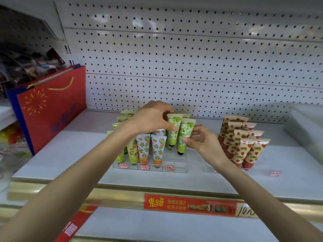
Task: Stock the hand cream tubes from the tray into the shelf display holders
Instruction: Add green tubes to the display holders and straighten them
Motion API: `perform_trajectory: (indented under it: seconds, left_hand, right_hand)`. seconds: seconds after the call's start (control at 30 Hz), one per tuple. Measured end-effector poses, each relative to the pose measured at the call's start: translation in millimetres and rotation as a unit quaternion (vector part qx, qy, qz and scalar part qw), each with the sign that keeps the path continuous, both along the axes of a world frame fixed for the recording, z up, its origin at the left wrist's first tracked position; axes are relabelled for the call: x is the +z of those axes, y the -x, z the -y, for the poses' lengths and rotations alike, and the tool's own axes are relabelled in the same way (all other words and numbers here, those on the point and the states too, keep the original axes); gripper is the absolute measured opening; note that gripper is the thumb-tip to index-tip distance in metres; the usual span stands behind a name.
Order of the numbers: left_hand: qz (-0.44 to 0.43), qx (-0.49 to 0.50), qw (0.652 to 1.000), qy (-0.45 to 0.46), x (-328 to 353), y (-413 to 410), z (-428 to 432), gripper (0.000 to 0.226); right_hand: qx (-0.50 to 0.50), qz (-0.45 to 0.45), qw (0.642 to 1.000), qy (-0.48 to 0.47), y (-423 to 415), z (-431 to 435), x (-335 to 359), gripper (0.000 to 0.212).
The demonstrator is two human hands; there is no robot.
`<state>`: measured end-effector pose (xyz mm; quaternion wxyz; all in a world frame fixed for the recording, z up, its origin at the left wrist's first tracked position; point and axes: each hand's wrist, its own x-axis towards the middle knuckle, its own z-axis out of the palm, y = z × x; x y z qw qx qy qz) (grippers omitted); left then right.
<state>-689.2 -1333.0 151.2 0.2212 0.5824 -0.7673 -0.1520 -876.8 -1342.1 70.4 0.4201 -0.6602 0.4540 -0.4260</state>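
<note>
The left hand [152, 117] reaches in from the near left. Its fingers curl over the top of the far green tube [172, 137] and its thumb presses the tube's front, so it pinches the tube. The right hand [202, 142] comes from the near right with loosely bent fingers, and its thumb and fingertips pinch the side of the near green tube [185, 129].

Both green tubes stand cap down, touching each other, in the right-hand column of a clear holder [176, 165] at the middle of the shelf [70, 154]. The near one leans slightly right. Just left of them in the same holder stand orange-patterned tubes [142, 147], and further left a column of yellow-green tubes [132, 151], partly hidden by the left forearm. Small red tags line the holder's front edge.

Well to the right, strawberry tubes [243, 149] stand cap down in stepped rows. A pale container [305, 130] at the far right is too blurred to make out. At the left end of the shelf a red gift bag [52, 110] stands upright. A white pegboard [174, 58] forms the back wall, and a red price strip [188, 205] sits on the shelf's near edge.
</note>
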Motion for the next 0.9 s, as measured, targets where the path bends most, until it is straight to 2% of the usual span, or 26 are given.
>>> perform_trajectory:
  seconds: [0.13, 0.6, 0.9]
  left_hand:
    - [-0.014, -0.004, 1.0, -0.022, -5, 1, 3, 0.025]
    - [0.066, -0.006, 0.997, -0.028, -16, 6, 7, 0.031]
    - [0.065, 0.002, 0.997, -0.045, -18, 8, 9, 0.032]
  right_hand:
    - [0.002, -0.018, 1.0, 0.022, 0, 2, -1, 0.026]
    - [0.017, -0.04, 0.999, 0.024, 2, 5, -9, 0.024]
    - [0.025, -0.046, 0.998, 0.019, 0, 6, -13, 0.022]
